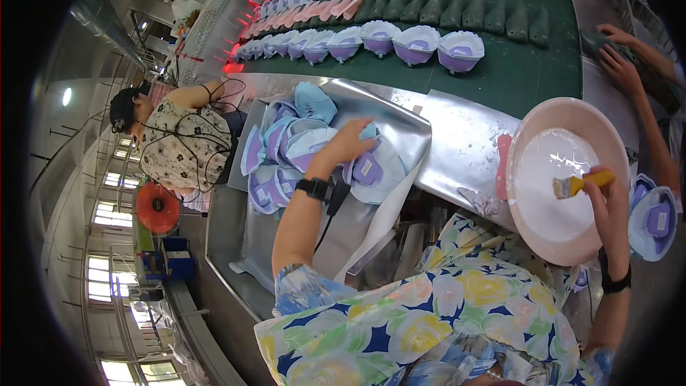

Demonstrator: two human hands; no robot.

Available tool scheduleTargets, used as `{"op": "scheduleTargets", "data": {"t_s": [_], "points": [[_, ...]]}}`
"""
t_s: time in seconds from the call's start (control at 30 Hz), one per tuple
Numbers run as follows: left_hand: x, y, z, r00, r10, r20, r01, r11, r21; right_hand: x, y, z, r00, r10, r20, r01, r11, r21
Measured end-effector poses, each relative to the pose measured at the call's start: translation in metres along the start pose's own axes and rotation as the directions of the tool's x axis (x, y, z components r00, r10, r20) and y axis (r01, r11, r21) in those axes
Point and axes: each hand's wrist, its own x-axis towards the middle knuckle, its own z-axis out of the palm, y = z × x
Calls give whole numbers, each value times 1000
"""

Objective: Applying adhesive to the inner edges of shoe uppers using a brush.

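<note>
My left hand (349, 144) reaches into a metal tray (261, 257) heaped with purple and pale-blue pieces that look like shoe soles. Its fingers curl over the edge of one shoe sole (369, 171) at the right of the heap; the fingertips are partly hidden. In my right hand (607, 204) is a flat paintbrush (577, 183) with a yellow handle, gripped between closed fingers. The brush's pale bristles hang over a pink basin (620, 139) holding white liquid (547, 207). A sky-blue sole (314, 103) lies at the tray's far side.
Ahead runs a green conveyor (529, 75) with rows of purple-white soles (416, 46), dark green foot forms (474, 13) and pink pieces (325, 11). Another person's hands (622, 64) work at the right, near more soles (654, 221). One person (186, 136) stands left, near a red fan (157, 207).
</note>
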Motion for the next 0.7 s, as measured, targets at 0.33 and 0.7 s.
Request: {"op": "scheduleTargets", "data": {"t_s": [0.33,0.7], "points": [[-5,128,9,876,299,-378,-109,886,450,31,5,43,986,-138,92,151,976,-155],[-7,128,87,874,482,68,-472,804,362,6,-7,33,988,-45,148,84,959,-271]]}}
